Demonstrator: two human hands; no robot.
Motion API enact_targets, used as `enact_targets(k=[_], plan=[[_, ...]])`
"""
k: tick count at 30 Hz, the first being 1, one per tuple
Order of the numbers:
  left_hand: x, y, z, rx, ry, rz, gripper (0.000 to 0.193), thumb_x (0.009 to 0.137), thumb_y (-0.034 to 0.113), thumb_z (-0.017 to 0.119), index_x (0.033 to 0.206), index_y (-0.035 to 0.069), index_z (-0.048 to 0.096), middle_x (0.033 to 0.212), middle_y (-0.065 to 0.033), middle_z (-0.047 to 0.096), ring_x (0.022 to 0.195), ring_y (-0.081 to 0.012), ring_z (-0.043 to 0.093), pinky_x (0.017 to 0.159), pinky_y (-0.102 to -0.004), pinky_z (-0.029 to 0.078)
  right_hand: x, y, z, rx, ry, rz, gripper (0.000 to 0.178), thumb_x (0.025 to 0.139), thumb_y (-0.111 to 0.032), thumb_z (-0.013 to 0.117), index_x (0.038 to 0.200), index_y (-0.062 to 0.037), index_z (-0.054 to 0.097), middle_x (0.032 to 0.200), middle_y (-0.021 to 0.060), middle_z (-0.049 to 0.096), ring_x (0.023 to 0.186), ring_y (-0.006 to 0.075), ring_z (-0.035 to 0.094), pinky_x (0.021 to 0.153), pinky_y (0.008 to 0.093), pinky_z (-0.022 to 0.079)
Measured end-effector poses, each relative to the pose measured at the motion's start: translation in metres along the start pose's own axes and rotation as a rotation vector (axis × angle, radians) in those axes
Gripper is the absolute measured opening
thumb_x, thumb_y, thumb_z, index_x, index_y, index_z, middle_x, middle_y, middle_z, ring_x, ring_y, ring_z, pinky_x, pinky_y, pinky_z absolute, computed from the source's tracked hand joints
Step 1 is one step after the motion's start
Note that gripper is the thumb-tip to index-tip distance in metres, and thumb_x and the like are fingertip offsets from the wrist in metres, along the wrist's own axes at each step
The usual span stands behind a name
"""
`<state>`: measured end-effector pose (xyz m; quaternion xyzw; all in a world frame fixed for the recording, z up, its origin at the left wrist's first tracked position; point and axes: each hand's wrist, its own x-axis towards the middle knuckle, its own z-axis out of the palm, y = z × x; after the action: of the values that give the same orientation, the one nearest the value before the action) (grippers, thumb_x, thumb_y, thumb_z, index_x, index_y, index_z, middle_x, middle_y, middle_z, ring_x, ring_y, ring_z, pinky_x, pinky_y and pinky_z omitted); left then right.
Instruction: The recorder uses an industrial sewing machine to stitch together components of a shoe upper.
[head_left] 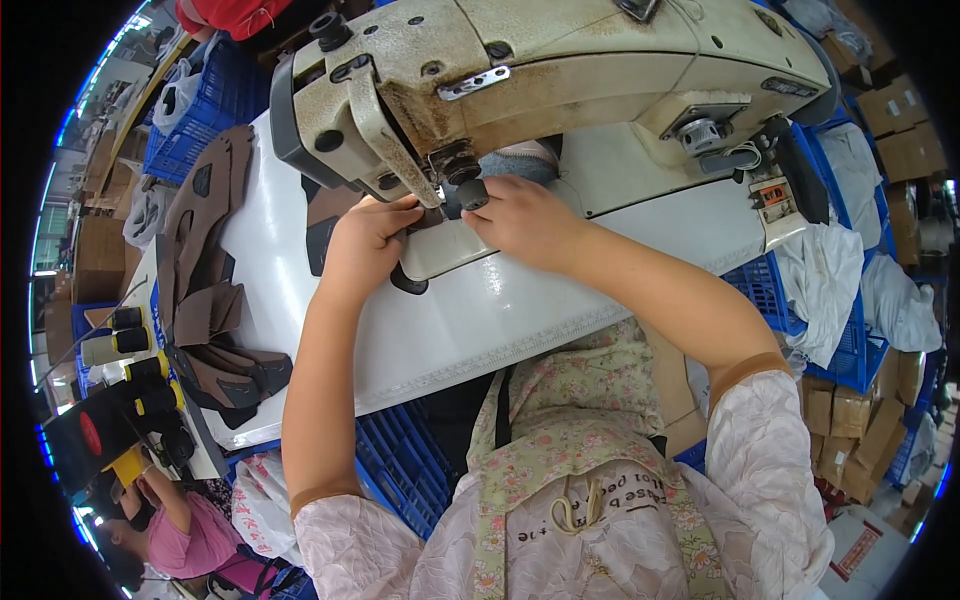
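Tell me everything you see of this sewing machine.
The sewing machine has a cream, metal-looking, brown-stained body, long arm, dark grey end cover, perforated silvery strip and dark roller. It stands upright, its flat bed set in a white tabletop. The left hand and right hand are close below its head; whether they touch it is unclear.
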<state>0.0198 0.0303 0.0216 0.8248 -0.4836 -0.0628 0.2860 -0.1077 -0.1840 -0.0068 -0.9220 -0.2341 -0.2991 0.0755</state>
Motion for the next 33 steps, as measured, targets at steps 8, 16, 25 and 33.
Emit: enact_targets(k=[8, 16, 25, 33], plan=[[0.002, 0.001, -0.002, -0.046, -0.010, -0.063, 0.043, 0.068, -0.012, 0.054, 0.103, 0.005, 0.074, 0.107, -0.0149, 0.071, 0.100, -0.0296, 0.067, 0.089, -0.0338, 0.051, 0.003, -0.001, -0.002, -0.022, -0.016, -0.004, 0.008, 0.073, -0.013, 0.061, 0.074, -0.0052, 0.064, 0.086, 0.0015, 0.058, 0.090, 0.0208, 0.056, 0.079, 0.0329, 0.052], [0.006, -0.002, 0.000, -0.066, 0.015, -0.058, 0.036, 0.071, -0.010, 0.057, 0.099, 0.005, 0.075, 0.101, -0.0163, 0.071, 0.093, -0.0302, 0.069, 0.083, -0.0337, 0.053, 0.004, -0.003, 0.001, -0.037, 0.019, 0.014, 0.008, 0.075, -0.013, 0.061, 0.074, -0.0056, 0.064, 0.085, 0.0024, 0.059, 0.091, 0.0211, 0.056, 0.084, 0.0334, 0.051], [0.006, 0.004, 0.000, 0.110, 0.013, 0.003, 0.041, 0.073, -0.011, 0.056, 0.105, 0.007, 0.074, 0.110, -0.0136, 0.071, 0.107, -0.0290, 0.066, 0.092, -0.0355, 0.051, 0.007, -0.002, 0.004, -0.088, 0.050, 0.018, 0.007, 0.074, -0.012, 0.062, 0.071, -0.0062, 0.064, 0.083, 0.0024, 0.059, 0.089, 0.0209, 0.056, 0.082, 0.0332, 0.051], [0.008, 0.011, 0.000, 0.190, 0.026, -0.028, 0.036, 0.075, -0.006, 0.060, 0.105, 0.009, 0.074, 0.107, -0.0127, 0.071, 0.106, -0.0320, 0.064, 0.092, -0.0385, 0.050, 0.009, 0.001, 0.009, 0.025, -0.066, 0.083, 0.016, 0.090, -0.017, 0.062, 0.085, -0.0023, 0.066, 0.093, 0.0149, 0.062, 0.091, 0.0332, 0.061, 0.079, 0.0433, 0.053]])
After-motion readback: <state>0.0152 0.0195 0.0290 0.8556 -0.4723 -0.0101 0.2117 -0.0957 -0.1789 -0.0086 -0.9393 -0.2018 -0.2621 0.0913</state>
